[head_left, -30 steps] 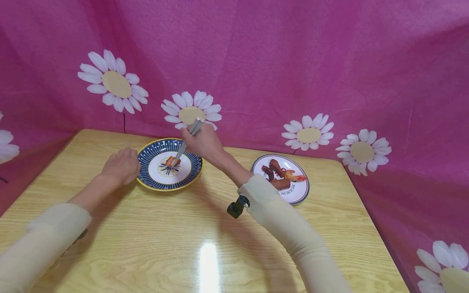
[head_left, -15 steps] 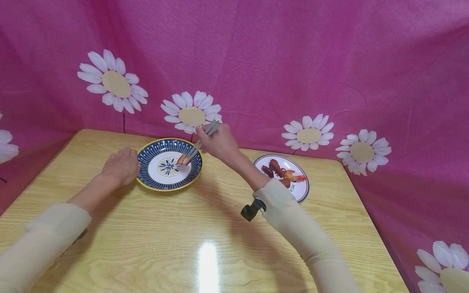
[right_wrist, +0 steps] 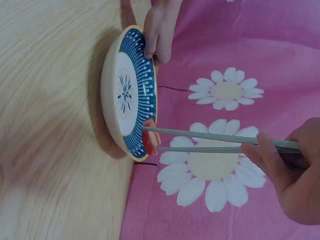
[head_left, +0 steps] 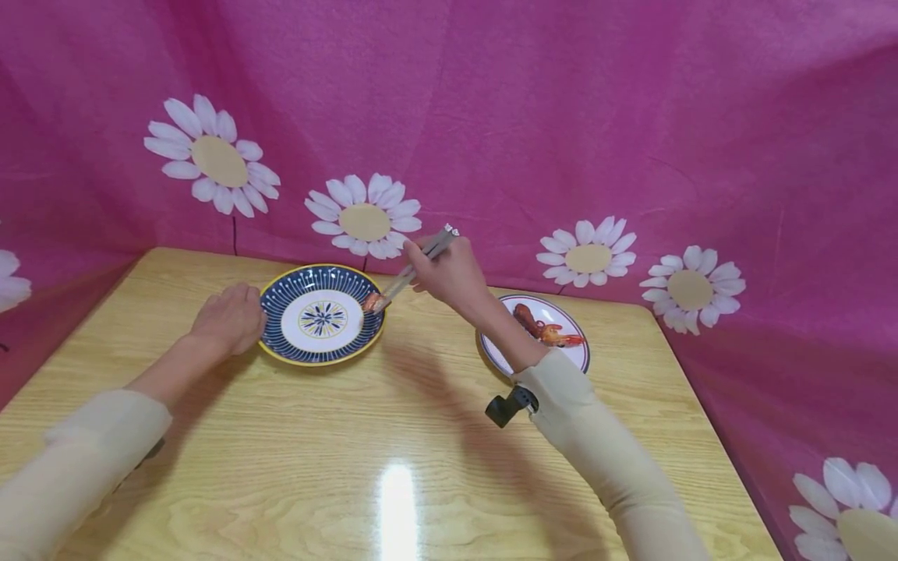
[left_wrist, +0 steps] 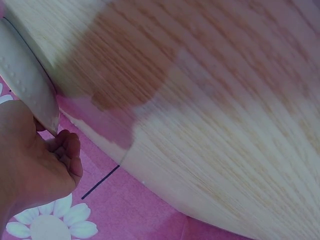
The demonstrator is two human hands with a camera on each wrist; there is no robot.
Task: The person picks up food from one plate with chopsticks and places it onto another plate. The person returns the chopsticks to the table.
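Observation:
My right hand (head_left: pixel 452 282) holds a pair of grey chopsticks (right_wrist: pixel 205 135). Pinched between their tips is a small red-and-white piece of food (right_wrist: pixel 150 138), meat-like in look. In the head view it overlaps the right rim of a blue-patterned plate (head_left: pixel 326 355) with a yellow edge; the right wrist view shows it in front of that rim. At the plate's left side, my left hand (head_left: pixel 228 318) grips the rim, fingers curled at the edge in the left wrist view (left_wrist: pixel 42 155).
To the right, partly behind my right forearm, a smaller white plate (head_left: pixel 577 357) bears reddish-brown food pieces (head_left: pixel 526 318) and a shrimp-like orange piece (head_left: pixel 557 336). A pink flowered cloth (head_left: pixel 477 117) hangs behind the wooden table (head_left: pixel 316 452).
My right hand has moved right, carrying the food piece in the chopsticks from the patterned plate's centre to its right rim. The left hand has stayed at the plate's left edge.

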